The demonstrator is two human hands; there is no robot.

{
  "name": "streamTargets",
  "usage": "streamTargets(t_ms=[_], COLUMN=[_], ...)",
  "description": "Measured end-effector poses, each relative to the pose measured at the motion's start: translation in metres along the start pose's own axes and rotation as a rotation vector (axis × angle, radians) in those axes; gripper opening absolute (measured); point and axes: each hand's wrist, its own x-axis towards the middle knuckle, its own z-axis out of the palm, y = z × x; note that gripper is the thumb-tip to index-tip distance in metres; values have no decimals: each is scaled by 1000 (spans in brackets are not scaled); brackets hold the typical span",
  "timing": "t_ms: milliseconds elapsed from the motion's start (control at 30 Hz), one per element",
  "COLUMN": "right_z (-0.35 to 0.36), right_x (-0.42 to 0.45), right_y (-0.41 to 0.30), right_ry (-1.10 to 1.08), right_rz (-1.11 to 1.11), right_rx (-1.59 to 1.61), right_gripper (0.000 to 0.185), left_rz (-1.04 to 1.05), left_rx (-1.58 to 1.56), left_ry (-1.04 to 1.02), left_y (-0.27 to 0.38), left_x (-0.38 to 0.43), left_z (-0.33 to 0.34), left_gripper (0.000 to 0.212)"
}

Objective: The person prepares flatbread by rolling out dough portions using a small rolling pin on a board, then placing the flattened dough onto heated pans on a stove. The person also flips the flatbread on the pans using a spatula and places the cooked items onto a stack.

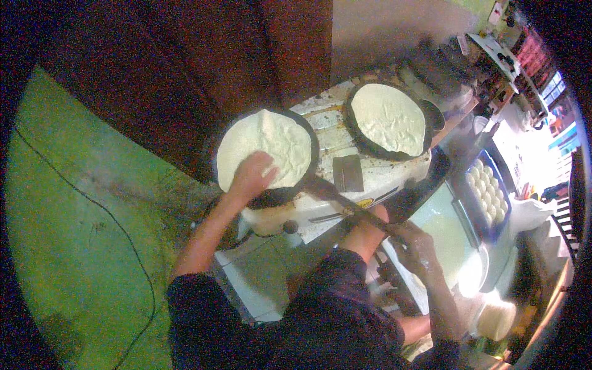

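A round, pale flatbread [286,138] lies in the left dark pan [315,148], its surface wrinkled on the right side. Over its lower part is my left hand [253,175], blurred, with the thumb apart from the fingers; whether it presses the dough is hard to tell. My right hand [414,247] grips the end of this pan's long dark handle [349,206]. A second flatbread [387,118] covers most of the right pan [354,125]. Both pans sit on a stained white gas stove [323,122]. A flat dark rectangular piece [348,173] rests between them at the stove's front.
To the right, a blue tray [503,222] holds several dough balls [486,192]. Nearer me is a pale board [439,219], with a pale container [496,314] below it. My bare knee [365,231] is close to the handle. A dark cable [111,215] crosses the green floor.
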Motion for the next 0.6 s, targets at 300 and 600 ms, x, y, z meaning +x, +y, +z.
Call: streamTargets(t_ms=[300, 600], right_z=[23, 39], right_x=[30, 33], right_y=[-33, -8], right_ry=[167, 107], right_rz=[-379, -491], right_rx=[-76, 13], right_gripper=[23, 27], left_rz=[-188, -429], left_rx=[-139, -301], left_ry=[216, 284], left_y=[72, 71], left_x=[13, 24], left_z=[-28, -72], left_gripper=[26, 19])
